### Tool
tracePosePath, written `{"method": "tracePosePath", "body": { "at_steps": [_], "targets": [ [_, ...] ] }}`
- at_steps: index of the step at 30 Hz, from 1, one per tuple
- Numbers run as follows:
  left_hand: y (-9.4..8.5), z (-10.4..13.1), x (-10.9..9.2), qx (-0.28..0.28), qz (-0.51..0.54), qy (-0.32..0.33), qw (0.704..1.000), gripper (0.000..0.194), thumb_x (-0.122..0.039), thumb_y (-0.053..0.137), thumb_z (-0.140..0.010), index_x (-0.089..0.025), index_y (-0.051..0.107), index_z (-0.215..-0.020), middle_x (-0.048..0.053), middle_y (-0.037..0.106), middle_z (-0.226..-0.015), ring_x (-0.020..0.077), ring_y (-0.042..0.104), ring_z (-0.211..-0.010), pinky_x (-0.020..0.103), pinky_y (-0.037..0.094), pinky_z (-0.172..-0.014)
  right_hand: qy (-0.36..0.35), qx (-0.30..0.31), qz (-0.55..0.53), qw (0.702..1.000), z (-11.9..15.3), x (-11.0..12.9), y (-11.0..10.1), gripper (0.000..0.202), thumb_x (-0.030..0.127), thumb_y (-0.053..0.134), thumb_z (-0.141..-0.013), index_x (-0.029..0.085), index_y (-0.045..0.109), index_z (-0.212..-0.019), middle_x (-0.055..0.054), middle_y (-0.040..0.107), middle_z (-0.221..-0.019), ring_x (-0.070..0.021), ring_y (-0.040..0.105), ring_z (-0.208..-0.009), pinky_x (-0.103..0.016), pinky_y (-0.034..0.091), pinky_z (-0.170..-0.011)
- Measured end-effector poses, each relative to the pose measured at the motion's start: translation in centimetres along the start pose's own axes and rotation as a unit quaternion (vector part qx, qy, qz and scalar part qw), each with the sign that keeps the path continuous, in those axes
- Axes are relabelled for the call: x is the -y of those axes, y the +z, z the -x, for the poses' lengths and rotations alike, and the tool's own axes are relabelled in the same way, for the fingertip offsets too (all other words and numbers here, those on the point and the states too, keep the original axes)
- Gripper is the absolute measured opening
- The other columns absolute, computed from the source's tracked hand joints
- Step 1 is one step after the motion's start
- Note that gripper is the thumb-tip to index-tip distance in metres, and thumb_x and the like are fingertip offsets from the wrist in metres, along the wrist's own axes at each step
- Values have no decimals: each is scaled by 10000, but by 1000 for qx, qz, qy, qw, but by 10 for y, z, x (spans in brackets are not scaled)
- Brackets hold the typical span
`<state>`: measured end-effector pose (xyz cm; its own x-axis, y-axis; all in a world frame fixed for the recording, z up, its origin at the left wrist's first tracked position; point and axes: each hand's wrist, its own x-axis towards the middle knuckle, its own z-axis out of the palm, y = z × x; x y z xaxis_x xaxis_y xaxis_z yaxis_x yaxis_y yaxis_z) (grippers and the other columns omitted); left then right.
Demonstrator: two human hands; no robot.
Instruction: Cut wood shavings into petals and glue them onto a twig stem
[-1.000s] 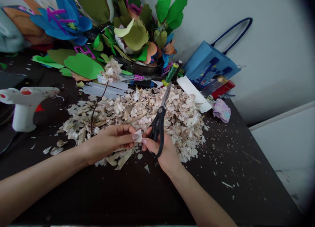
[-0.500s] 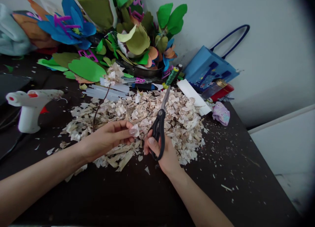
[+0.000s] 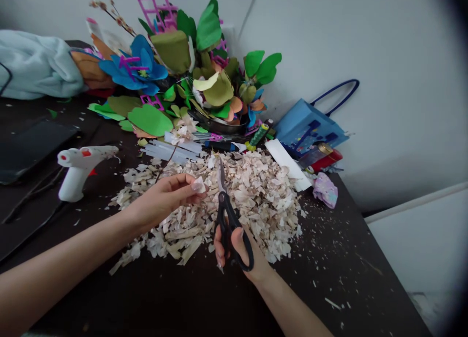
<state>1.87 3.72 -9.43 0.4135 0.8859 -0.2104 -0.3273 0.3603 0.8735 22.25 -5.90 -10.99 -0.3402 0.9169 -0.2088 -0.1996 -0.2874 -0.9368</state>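
Observation:
My left hand (image 3: 166, 195) pinches a small pale scrap (image 3: 198, 185) between thumb and fingertips, above the near-left part of a heap of cream and beige scraps (image 3: 256, 195). A thin brown stem with a pale pinkish flower (image 3: 184, 129) on top rises behind this hand; whether the fingers hold the stem is hidden. In my right hand (image 3: 241, 247) are black-handled scissors (image 3: 227, 210), thumb through one loop. Their blades look nearly closed and point away from me over the heap, just right of the pinched scrap without touching it.
A white glue gun (image 3: 78, 168) stands at left beside a dark flat object (image 3: 34, 149). Behind the heap lie translucent glue sticks (image 3: 171, 151), a green thread spool (image 3: 259, 134) and large felt flowers (image 3: 215, 88). A blue bag (image 3: 310, 127) leans on the wall.
The view has shifted, so the table's things sit lower in the picture. The scissors have swung from pointing up-right to slightly left, and the right hand sits lower. The left hand still pinches the scrap.

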Motion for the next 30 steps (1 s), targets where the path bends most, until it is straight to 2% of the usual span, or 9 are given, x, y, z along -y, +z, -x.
{"method": "tracePosePath", "body": {
  "at_steps": [4,8,11,17,30],
  "targets": [
    [-2,-3,0,-21,26,11,999,284,-391,872,-734,-181,683,-766,40,742,-895,184,714,-922,274,570,-822,-4,18,26,999,6,-10,0,644,795,614,-780,160,568,-875,28,523,-614,-82,485,-460,-213,405,-477],
    [-1,-6,-3,-49,64,6,997,334,-383,933,-637,-173,690,-730,25,731,-807,153,708,-810,244,580,-770,5,28,44,999,8,-16,3,657,799,631,-760,157,570,-883,26,523,-612,-89,492,-469,-216,413,-478],
    [1,-6,-4,-49,81,7,995,356,-377,952,-598,-170,691,-721,21,734,-777,139,699,-768,227,580,-741,13,27,47,998,9,-16,4,673,814,624,-750,157,569,-886,25,524,-615,-91,491,-469,-218,416,-475],
    [2,-4,-4,-38,89,6,995,327,-366,934,-638,-168,686,-716,14,724,-730,119,675,-722,220,573,-730,41,22,68,997,10,-12,5,667,818,635,-734,170,547,-868,41,510,-606,-83,457,-471,-218,406,-483],
    [0,-7,3,-41,85,21,995,283,-337,917,-673,-167,702,-747,19,721,-753,126,659,-724,240,554,-723,44,16,88,995,9,-12,6,671,838,614,-729,185,520,-850,57,463,-591,-78,416,-459,-218,346,-460]
  ]
}}
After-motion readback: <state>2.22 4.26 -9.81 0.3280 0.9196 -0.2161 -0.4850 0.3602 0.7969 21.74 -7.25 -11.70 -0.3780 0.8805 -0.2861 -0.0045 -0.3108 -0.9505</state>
